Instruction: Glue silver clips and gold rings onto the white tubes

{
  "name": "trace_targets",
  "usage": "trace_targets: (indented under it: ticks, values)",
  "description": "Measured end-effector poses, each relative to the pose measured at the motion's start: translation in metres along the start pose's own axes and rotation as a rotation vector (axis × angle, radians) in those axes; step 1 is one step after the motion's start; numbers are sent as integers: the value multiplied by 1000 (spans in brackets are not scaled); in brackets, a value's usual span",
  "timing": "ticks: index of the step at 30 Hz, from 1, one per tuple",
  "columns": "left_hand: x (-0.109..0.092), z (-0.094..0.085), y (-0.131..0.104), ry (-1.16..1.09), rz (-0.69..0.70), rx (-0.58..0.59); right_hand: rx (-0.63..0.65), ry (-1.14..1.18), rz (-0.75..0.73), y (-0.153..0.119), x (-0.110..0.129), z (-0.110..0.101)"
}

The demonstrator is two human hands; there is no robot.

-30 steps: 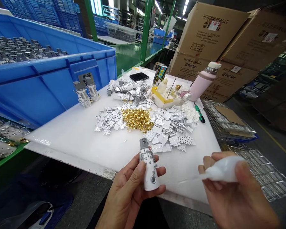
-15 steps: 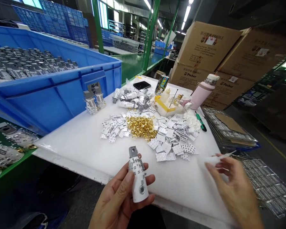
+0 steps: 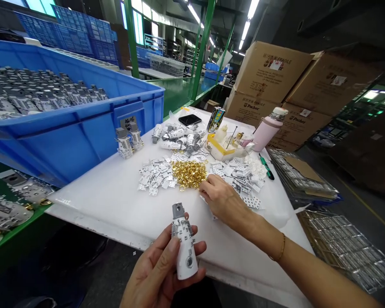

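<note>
My left hand (image 3: 162,265) is wrapped round a white tapered model part (image 3: 185,248) with a grey block on its top end, small grey fittings and a round port near its wide base. The part is tilted upright above the table's front edge. At the pile of gold rings (image 3: 188,171), my right hand (image 3: 220,196) reaches in with fingertips pressed together; what is between them is hidden. Around the gold pile lie small white plates with dark dots (image 3: 158,173). A white bottle with a thin pointed nozzle (image 3: 288,219) lies near the table's right edge.
A blue bin (image 3: 83,137) full of similar parts stands left, with two finished-looking parts (image 3: 125,143) beside it. Behind the pile are more parts (image 3: 182,136), a phone (image 3: 190,119), a yellow-edged tray (image 3: 221,152), a pink bottle (image 3: 269,128) and a green-handled tool (image 3: 267,167).
My right hand has let go of the white nozzle bottle at the right edge and moved left to the gold rings. My left hand still holds the model part, almost unmoved.
</note>
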State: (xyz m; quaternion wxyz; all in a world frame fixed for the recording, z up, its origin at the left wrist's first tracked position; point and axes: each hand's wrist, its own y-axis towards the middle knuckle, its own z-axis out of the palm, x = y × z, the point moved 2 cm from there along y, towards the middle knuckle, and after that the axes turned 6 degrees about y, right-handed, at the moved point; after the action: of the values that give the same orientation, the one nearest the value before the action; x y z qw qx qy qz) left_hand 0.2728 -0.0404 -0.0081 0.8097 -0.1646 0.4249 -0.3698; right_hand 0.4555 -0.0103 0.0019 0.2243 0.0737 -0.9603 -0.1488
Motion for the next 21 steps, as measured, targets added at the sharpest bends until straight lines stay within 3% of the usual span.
trace_targets:
  ticks: [6,12,16,21]
  values:
    - [-4,0,-2,15,13,0,-22,266,143,-18,2,-16]
    - [-4,6,-1,-15,18,79,6,466,256,-19,-5,-12]
    - [-4,5,-1,-8,24,61,-30,579,283,-19,-2,-13]
    - [-4,8,-2,-15,30,86,-5,902,399,-34,5,-18]
